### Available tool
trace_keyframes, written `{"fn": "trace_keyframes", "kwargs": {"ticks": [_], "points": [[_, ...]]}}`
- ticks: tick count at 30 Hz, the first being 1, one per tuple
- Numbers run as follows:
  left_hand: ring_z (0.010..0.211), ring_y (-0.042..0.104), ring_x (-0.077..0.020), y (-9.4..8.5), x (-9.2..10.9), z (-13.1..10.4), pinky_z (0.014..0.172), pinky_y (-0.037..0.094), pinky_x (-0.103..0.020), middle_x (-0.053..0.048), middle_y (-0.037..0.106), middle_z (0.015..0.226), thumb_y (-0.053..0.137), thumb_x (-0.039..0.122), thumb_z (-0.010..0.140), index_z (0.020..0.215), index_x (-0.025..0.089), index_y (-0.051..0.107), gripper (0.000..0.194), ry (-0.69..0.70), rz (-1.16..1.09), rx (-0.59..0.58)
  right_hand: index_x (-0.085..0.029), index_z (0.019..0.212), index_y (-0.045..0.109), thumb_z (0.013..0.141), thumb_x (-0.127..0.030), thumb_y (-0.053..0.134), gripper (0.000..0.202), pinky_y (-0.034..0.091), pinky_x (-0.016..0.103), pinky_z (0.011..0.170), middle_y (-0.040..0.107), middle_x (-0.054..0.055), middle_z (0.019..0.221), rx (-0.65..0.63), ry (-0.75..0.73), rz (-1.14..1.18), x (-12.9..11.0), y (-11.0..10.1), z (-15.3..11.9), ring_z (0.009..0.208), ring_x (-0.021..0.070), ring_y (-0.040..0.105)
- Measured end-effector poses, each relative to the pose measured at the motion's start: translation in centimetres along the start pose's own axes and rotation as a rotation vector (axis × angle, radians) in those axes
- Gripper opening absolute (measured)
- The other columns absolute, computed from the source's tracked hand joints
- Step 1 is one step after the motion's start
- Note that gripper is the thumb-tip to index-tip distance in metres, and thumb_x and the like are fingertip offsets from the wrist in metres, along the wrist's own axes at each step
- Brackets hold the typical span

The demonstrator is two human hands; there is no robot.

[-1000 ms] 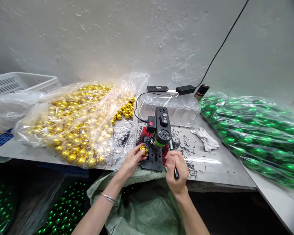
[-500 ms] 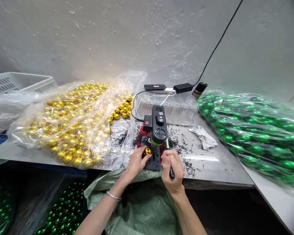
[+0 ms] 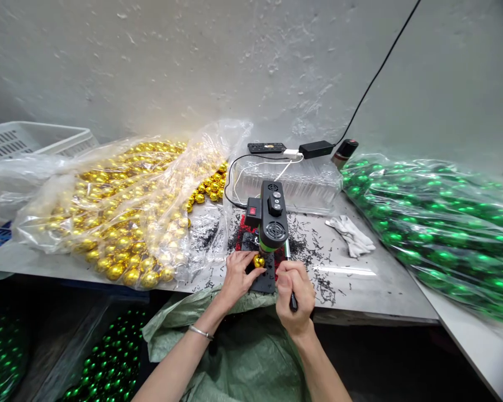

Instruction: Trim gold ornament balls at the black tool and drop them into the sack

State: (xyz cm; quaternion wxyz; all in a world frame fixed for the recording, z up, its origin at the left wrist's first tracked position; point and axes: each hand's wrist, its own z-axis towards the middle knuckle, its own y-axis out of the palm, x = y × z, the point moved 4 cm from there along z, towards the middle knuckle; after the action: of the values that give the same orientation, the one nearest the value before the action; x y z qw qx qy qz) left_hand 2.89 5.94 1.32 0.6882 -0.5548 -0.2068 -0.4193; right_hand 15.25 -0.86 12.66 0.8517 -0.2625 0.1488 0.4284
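My left hand (image 3: 242,274) pinches a small shiny gold ball (image 3: 259,261) between thumb and fingers, right under the head of a small black bench machine (image 3: 273,212). The machine has a red switch at its left side and a green ring below its head. On the right, my right hand (image 3: 295,287) is wrapped round the black grip of a lever (image 3: 293,301) whose metal rod rises beside the machine. Black and red shavings (image 3: 302,243) lie round the machine's base.
Plastic-bagged gold balls (image 3: 129,223) lie at left, bagged green balls (image 3: 440,223) at right. Behind the machine stands a clear plastic box (image 3: 305,187) with cables and adapters on top. A white glove (image 3: 352,235) lies to its right. A green sack (image 3: 243,357) hangs at the table's front edge.
My left hand has moved slightly right with the gold ball, which now sits more directly under the machine's head. My right hand still grips the lever, almost unmoved.
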Motion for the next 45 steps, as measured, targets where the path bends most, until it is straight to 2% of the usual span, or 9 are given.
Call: {"fn": "trace_keyframes", "kwargs": {"ticks": [9, 21, 27, 30, 33, 37, 40, 42, 45], "points": [[0.108, 0.057, -0.0287, 0.1, -0.1, -0.1, 0.098, 0.039, -0.046, -0.011, 0.068, 0.112, 0.069, 0.037, 0.086, 0.117, 0.02, 0.069, 0.035, 0.002, -0.024, -0.002, -0.021, 0.077, 0.047, 0.093, -0.011, 0.038, 0.021, 0.047, 0.033, 0.068, 0.052, 0.002, 0.075, 0.03, -0.094, -0.044, 1.7, 1.1, -2.2, 0.069, 0.0148, 0.052], [0.107, 0.057, -0.0281, 0.2, 0.0, 0.0, 0.097, 0.039, -0.045, -0.01, 0.069, 0.112, 0.07, 0.036, 0.085, 0.115, 0.022, 0.069, 0.034, -0.008, -0.049, -0.001, -0.022, 0.075, 0.044, 0.097, -0.017, 0.034, 0.026, 0.05, 0.039, 0.08, 0.05, -0.001, 0.072, 0.093, -0.127, -0.077, 2.8, 1.6, -3.1, 0.067, 0.0139, 0.054], [0.106, 0.058, -0.0279, 0.2, 0.0, 0.2, 0.097, 0.039, -0.047, -0.011, 0.07, 0.111, 0.071, 0.035, 0.084, 0.114, 0.021, 0.07, 0.033, -0.005, -0.044, -0.001, -0.022, 0.076, 0.046, 0.096, -0.014, 0.036, 0.023, 0.049, 0.035, 0.073, 0.052, 0.0, 0.072, 0.048, -0.198, -0.108, 2.5, 1.7, -3.0, 0.067, 0.0142, 0.054], [0.107, 0.057, -0.0281, 0.3, 0.1, 0.5, 0.098, 0.038, -0.047, -0.01, 0.07, 0.112, 0.072, 0.035, 0.084, 0.115, 0.022, 0.07, 0.034, -0.008, -0.052, -0.005, -0.022, 0.073, 0.045, 0.094, -0.011, 0.037, 0.024, 0.045, 0.03, 0.064, 0.05, 0.0, 0.071, 0.065, -0.106, -0.042, 1.3, 0.8, -1.2, 0.064, 0.0136, 0.051], [0.109, 0.057, -0.0289, 0.1, 0.2, 0.1, 0.099, 0.039, -0.049, -0.011, 0.069, 0.115, 0.071, 0.033, 0.084, 0.117, 0.021, 0.068, 0.035, -0.003, -0.076, -0.001, -0.021, 0.07, 0.044, 0.095, -0.011, 0.04, 0.027, 0.04, 0.026, 0.06, 0.051, 0.0, 0.072, 0.056, 0.077, 0.024, -0.2, -0.4, 1.7, 0.066, 0.0123, 0.05], [0.116, 0.056, -0.0291, -1.2, 0.7, -3.4, 0.103, 0.04, -0.05, -0.014, 0.065, 0.122, 0.062, 0.031, 0.089, 0.128, 0.02, 0.061, 0.04, 0.108, -0.089, -0.058, -0.021, 0.067, 0.043, 0.096, -0.013, 0.042, 0.03, 0.039, 0.026, 0.061, 0.049, 0.0, 0.07, -0.001, 0.188, 0.056, -1.4, -1.2, 3.9, 0.065, 0.0115, 0.049], [0.127, 0.049, -0.0322, -2.7, 0.9, -5.5, 0.109, 0.037, -0.053, -0.016, 0.057, 0.136, 0.068, 0.045, 0.083, 0.138, 0.023, 0.053, 0.061, 0.202, -0.06, -0.163, -0.021, 0.069, 0.044, 0.096, -0.012, 0.043, 0.028, 0.039, 0.027, 0.061, 0.049, 0.0, 0.07, -0.004, 0.159, 0.049, -1.2, -1.2, 3.3, 0.066, 0.0125, 0.049], [0.133, 0.044, -0.0335, -4.6, 0.2, -4.2, 0.111, 0.035, -0.054, -0.016, 0.05, 0.145, 0.066, 0.05, 0.084, 0.14, 0.023, 0.051, 0.064, 0.18, -0.011, -0.14, -0.021, 0.07, 0.044, 0.095, -0.01, 0.043, 0.027, 0.039, 0.028, 0.06, 0.05, 0.001, 0.07, 0.004, 0.114, 0.037, -0.9, -0.9, 2.5, 0.066, 0.0132, 0.049], [0.133, 0.045, -0.0304, -8.5, -2.1, 1.9, 0.112, 0.034, -0.05, -0.017, 0.051, 0.143, 0.049, 0.037, 0.096, 0.135, 0.017, 0.055, 0.044, -0.018, 0.12, 0.024, -0.021, 0.071, 0.045, 0.093, -0.007, 0.044, 0.026, 0.038, 0.028, 0.058, 0.05, 0.001, 0.07, 0.019, 0.064, 0.023, -0.5, -0.6, 1.7, 0.066, 0.0139, 0.05]]}}
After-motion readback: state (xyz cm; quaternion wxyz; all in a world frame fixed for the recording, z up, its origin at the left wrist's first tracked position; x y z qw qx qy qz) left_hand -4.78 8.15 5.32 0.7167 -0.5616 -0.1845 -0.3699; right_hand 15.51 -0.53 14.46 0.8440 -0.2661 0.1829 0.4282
